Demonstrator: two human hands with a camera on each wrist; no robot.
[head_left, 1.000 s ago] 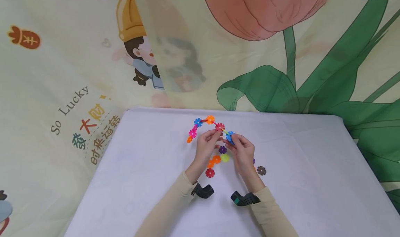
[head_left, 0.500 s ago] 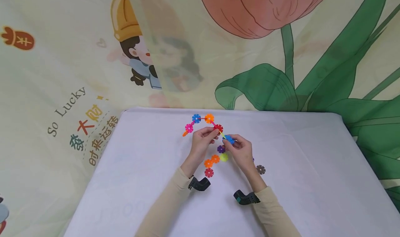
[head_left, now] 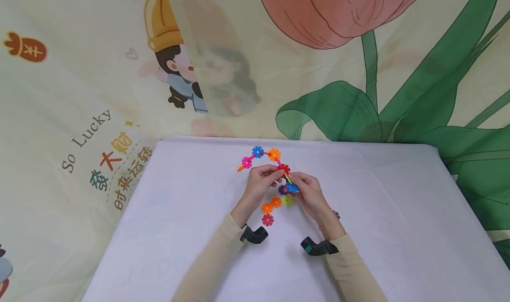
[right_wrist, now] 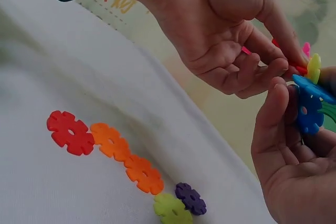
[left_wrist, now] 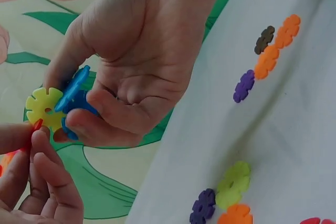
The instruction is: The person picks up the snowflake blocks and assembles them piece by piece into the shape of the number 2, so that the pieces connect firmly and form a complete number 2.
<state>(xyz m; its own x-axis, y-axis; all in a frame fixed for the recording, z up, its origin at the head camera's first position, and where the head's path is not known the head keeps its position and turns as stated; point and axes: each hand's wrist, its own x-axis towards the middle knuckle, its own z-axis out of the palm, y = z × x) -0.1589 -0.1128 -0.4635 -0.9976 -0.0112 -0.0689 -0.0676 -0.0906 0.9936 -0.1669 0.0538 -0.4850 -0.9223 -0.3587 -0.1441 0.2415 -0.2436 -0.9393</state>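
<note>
Both hands hold a chain of slotted plastic snowflake discs above the table. My left hand (head_left: 259, 187) pinches the red disc (head_left: 284, 168) between thumb and fingers. My right hand (head_left: 312, 198) grips interlocked blue discs (left_wrist: 76, 95) at the chain's near end. Between the hands, a yellow disc (left_wrist: 41, 104) joins the red and blue pieces. Beyond the left hand the chain curves away through an orange disc (head_left: 274, 154), a blue disc (head_left: 257, 152), a pink disc (head_left: 246, 162) and a small orange end disc (head_left: 240, 168). Fingers partly cover the red and blue discs.
Loose discs lie on the white table (head_left: 191, 231) below the hands: red (head_left: 268, 220), two orange (head_left: 267, 208), yellow-green (head_left: 287, 200) and purple (head_left: 282, 190). Another group, with a brown disc (left_wrist: 264, 39), is mostly behind my right forearm in the head view. A printed cloth hangs behind.
My right hand has tilted the blue discs downward, close above the loose purple disc. The chain first swung left, then back right. My left hand keeps its pinch.
</note>
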